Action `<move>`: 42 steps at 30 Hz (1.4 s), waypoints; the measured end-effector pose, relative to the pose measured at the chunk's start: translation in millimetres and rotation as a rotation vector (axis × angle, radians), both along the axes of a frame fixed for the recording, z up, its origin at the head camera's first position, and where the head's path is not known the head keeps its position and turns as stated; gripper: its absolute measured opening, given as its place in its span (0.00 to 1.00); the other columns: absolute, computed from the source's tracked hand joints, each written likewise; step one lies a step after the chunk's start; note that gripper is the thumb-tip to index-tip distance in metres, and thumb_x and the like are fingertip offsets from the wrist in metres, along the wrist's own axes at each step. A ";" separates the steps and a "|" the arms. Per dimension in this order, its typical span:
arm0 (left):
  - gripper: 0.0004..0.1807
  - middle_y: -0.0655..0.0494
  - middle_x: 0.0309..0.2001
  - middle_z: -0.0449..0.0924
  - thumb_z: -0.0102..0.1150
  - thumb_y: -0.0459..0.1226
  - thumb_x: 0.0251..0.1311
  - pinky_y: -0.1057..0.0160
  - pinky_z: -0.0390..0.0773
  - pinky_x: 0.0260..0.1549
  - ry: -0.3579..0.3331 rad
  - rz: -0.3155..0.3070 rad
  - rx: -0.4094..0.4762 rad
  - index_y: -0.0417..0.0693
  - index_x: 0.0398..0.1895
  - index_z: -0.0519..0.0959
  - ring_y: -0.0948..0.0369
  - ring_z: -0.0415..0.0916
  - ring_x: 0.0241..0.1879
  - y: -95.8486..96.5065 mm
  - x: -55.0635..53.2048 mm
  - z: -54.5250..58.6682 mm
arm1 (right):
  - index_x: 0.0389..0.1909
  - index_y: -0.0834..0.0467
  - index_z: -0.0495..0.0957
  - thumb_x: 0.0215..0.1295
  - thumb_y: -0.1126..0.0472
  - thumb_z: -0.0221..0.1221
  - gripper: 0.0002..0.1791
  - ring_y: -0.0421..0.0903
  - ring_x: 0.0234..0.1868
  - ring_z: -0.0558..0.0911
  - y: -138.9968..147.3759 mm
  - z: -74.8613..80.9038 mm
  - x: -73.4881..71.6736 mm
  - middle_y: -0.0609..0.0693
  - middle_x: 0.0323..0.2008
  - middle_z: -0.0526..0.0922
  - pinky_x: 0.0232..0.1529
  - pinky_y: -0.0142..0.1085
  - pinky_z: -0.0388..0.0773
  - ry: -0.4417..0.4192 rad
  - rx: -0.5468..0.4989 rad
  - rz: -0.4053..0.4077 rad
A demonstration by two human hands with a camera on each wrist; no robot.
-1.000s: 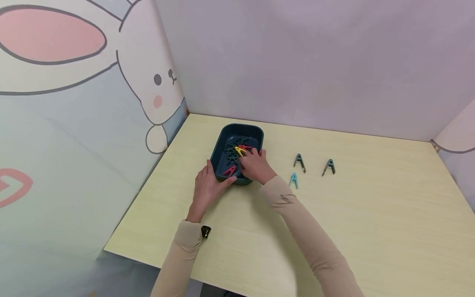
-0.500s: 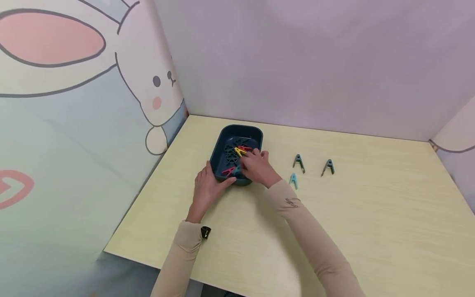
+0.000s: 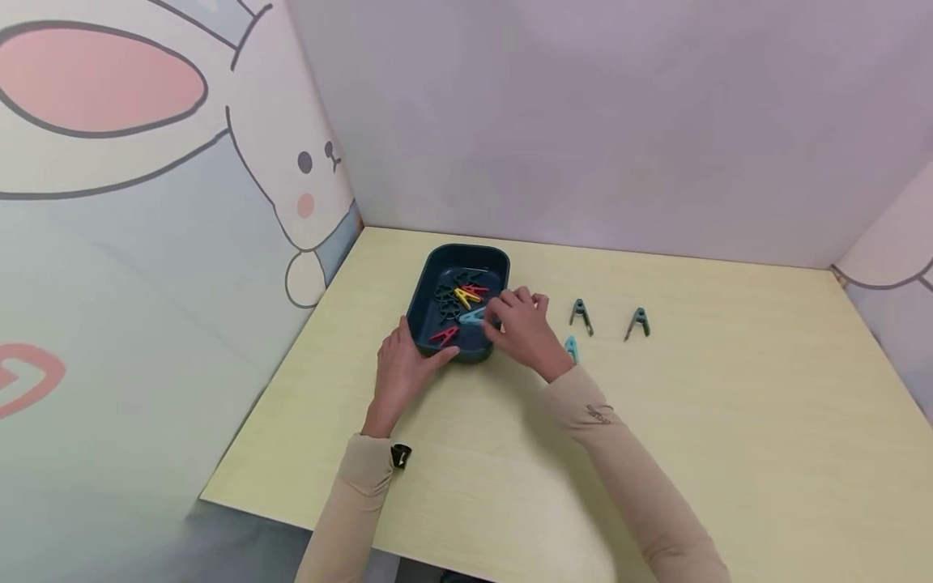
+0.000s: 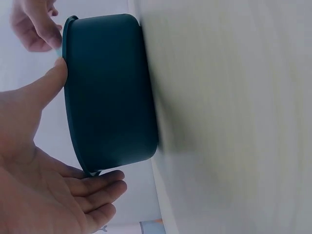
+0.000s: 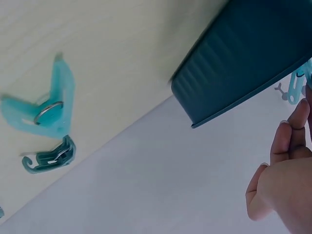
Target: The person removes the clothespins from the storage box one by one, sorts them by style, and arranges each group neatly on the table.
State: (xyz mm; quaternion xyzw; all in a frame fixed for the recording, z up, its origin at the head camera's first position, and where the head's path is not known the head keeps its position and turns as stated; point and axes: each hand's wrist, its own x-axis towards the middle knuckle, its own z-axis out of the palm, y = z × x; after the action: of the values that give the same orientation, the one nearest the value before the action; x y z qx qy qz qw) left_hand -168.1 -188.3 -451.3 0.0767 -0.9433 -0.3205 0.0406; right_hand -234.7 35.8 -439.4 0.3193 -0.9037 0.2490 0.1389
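My left hand (image 3: 402,372) holds the near left corner of a dark teal tub (image 3: 477,354), thumb on the front rim and fingers along the left side. My right hand (image 3: 523,325) pinches a light blue clothespin (image 3: 472,317) above the tub's right side; the right wrist view shows that clothespin (image 5: 295,87) at the fingertips. Inside the tub lie a red clothespin (image 3: 445,334), a yellow clothespin (image 3: 466,297), another red clothespin (image 3: 477,288) and several dark openwork shapes (image 3: 448,311), perhaps flower-like. The right hand's thumb partly covers the pinched clothespin.
Right of the tub, two dark teal clothespins (image 3: 581,317) and a light blue clothespin (image 3: 572,349) lie on the pale wooden table (image 3: 729,405). The right wrist partly hides the light blue one. A plain wall (image 3: 583,121) rises behind the table's back edge.
My right hand has risen from the tub's floor and shifted right, lifting the light blue clothespin into plain view. The left hand keeps its place on the tub.
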 end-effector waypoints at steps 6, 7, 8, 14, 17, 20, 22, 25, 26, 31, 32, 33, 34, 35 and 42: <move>0.64 0.31 0.74 0.61 0.73 0.61 0.56 0.40 0.57 0.72 0.002 0.006 0.007 0.32 0.80 0.49 0.37 0.58 0.72 -0.2 -2.2 0.4 | 0.37 0.57 0.80 0.69 0.60 0.67 0.06 0.56 0.45 0.68 28.8 -2.2 9.1 0.52 0.36 0.76 0.51 0.62 0.57 0.059 -0.121 -0.079; 0.64 0.31 0.74 0.61 0.72 0.61 0.56 0.40 0.56 0.72 0.002 0.006 0.010 0.31 0.80 0.49 0.37 0.58 0.72 -0.3 -2.4 0.6 | 0.37 0.57 0.80 0.68 0.61 0.67 0.06 0.56 0.45 0.68 34.5 -3.4 10.7 0.52 0.35 0.76 0.52 0.62 0.57 0.061 -0.138 -0.100; 0.64 0.31 0.74 0.60 0.72 0.62 0.56 0.40 0.56 0.72 0.000 0.004 0.012 0.31 0.80 0.49 0.37 0.57 0.72 -0.3 -2.3 1.2 | 0.36 0.57 0.80 0.68 0.61 0.67 0.06 0.57 0.45 0.68 40.1 -4.1 12.6 0.53 0.35 0.75 0.52 0.63 0.57 0.059 -0.154 -0.124; 0.65 0.30 0.75 0.59 0.71 0.62 0.57 0.39 0.54 0.73 -0.019 -0.004 0.016 0.29 0.80 0.47 0.37 0.56 0.73 -1.3 -2.2 3.5 | 0.35 0.59 0.78 0.69 0.62 0.64 0.06 0.61 0.47 0.68 73.6 -10.8 25.1 0.55 0.36 0.76 0.53 0.66 0.54 0.001 -0.205 -0.256; 0.65 0.30 0.75 0.58 0.70 0.62 0.58 0.39 0.53 0.73 -0.027 -0.003 0.017 0.29 0.80 0.46 0.37 0.55 0.74 -1.8 -2.5 4.6 | 0.35 0.60 0.77 0.69 0.63 0.63 0.05 0.62 0.47 0.68 88.4 -14.4 30.0 0.57 0.35 0.76 0.52 0.66 0.52 -0.016 -0.211 -0.321; 0.65 0.30 0.75 0.57 0.70 0.62 0.57 0.39 0.53 0.73 -0.030 -0.005 0.019 0.29 0.80 0.46 0.37 0.55 0.74 -2.3 -2.7 4.3 | 0.34 0.61 0.77 0.68 0.64 0.61 0.05 0.63 0.46 0.67 101.2 -17.6 35.2 0.58 0.34 0.76 0.52 0.66 0.51 -0.023 -0.202 -0.388; 0.65 0.30 0.75 0.57 0.71 0.62 0.57 0.39 0.52 0.73 -0.033 -0.004 0.024 0.29 0.80 0.46 0.37 0.54 0.74 -2.9 -2.3 4.1 | 0.33 0.62 0.77 0.68 0.64 0.60 0.05 0.64 0.46 0.67 108.4 -19.2 39.0 0.59 0.34 0.76 0.51 0.66 0.51 -0.032 -0.193 -0.430; 0.66 0.30 0.76 0.57 0.71 0.62 0.57 0.39 0.52 0.73 -0.040 -0.002 0.029 0.29 0.81 0.45 0.37 0.54 0.74 -3.5 -1.6 4.6 | 0.31 0.63 0.76 0.67 0.64 0.59 0.06 0.65 0.45 0.66 117.4 -20.8 45.3 0.61 0.34 0.75 0.51 0.66 0.51 -0.069 -0.160 -0.485; 0.66 0.30 0.76 0.56 0.70 0.62 0.57 0.39 0.52 0.73 -0.043 0.000 0.030 0.29 0.81 0.45 0.37 0.54 0.74 -4.0 -1.3 4.8 | 0.31 0.63 0.76 0.67 0.64 0.60 0.07 0.65 0.46 0.66 119.8 -21.6 47.0 0.61 0.34 0.76 0.50 0.66 0.50 -0.085 -0.148 -0.503; 0.66 0.30 0.76 0.56 0.70 0.63 0.58 0.39 0.51 0.73 -0.045 0.006 0.034 0.29 0.81 0.45 0.37 0.53 0.74 -5.8 -0.6 5.4 | 0.30 0.64 0.75 0.68 0.62 0.58 0.09 0.66 0.45 0.66 127.7 -25.4 52.6 0.62 0.33 0.75 0.50 0.66 0.52 -0.151 -0.071 -0.578; 0.66 0.30 0.76 0.56 0.70 0.63 0.58 0.39 0.52 0.73 -0.043 0.005 0.033 0.29 0.81 0.45 0.37 0.53 0.74 -6.2 -0.5 5.3 | 0.30 0.64 0.76 0.68 0.62 0.58 0.09 0.66 0.45 0.66 128.6 -26.6 53.0 0.62 0.33 0.75 0.50 0.66 0.53 -0.164 -0.057 -0.590; 0.66 0.30 0.76 0.56 0.70 0.63 0.58 0.38 0.52 0.73 -0.042 0.004 0.032 0.29 0.81 0.45 0.37 0.53 0.74 -6.3 -0.4 5.3 | 0.30 0.64 0.75 0.67 0.62 0.58 0.10 0.66 0.44 0.66 129.1 -27.1 53.6 0.62 0.32 0.74 0.49 0.65 0.53 -0.177 -0.046 -0.599; 0.66 0.30 0.76 0.56 0.70 0.62 0.58 0.38 0.52 0.73 -0.040 0.004 0.032 0.29 0.81 0.45 0.37 0.53 0.74 -6.5 -0.2 5.3 | 0.29 0.64 0.76 0.67 0.62 0.57 0.10 0.66 0.44 0.66 129.0 -27.2 54.3 0.61 0.31 0.74 0.49 0.65 0.53 -0.191 -0.039 -0.606; 0.66 0.30 0.76 0.56 0.70 0.62 0.57 0.38 0.52 0.73 -0.040 0.004 0.032 0.29 0.81 0.45 0.37 0.53 0.74 -6.5 0.0 5.5 | 0.29 0.64 0.76 0.67 0.62 0.57 0.10 0.66 0.44 0.66 128.9 -27.3 54.8 0.61 0.31 0.74 0.49 0.65 0.54 -0.205 -0.033 -0.610; 0.66 0.30 0.76 0.56 0.70 0.62 0.58 0.38 0.52 0.73 -0.036 0.004 0.028 0.29 0.80 0.45 0.37 0.53 0.74 -7.1 0.9 5.7 | 0.27 0.64 0.80 0.65 0.62 0.59 0.11 0.66 0.43 0.65 125.0 -26.2 54.5 0.61 0.31 0.75 0.49 0.66 0.53 -0.308 0.010 -0.587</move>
State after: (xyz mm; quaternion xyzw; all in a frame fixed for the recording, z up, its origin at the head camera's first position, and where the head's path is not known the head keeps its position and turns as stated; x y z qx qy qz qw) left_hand -167.2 -195.3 -445.6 0.0848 -0.9391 -0.3323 0.0229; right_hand -180.2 160.9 -465.5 0.0045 -0.9688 0.2391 0.0648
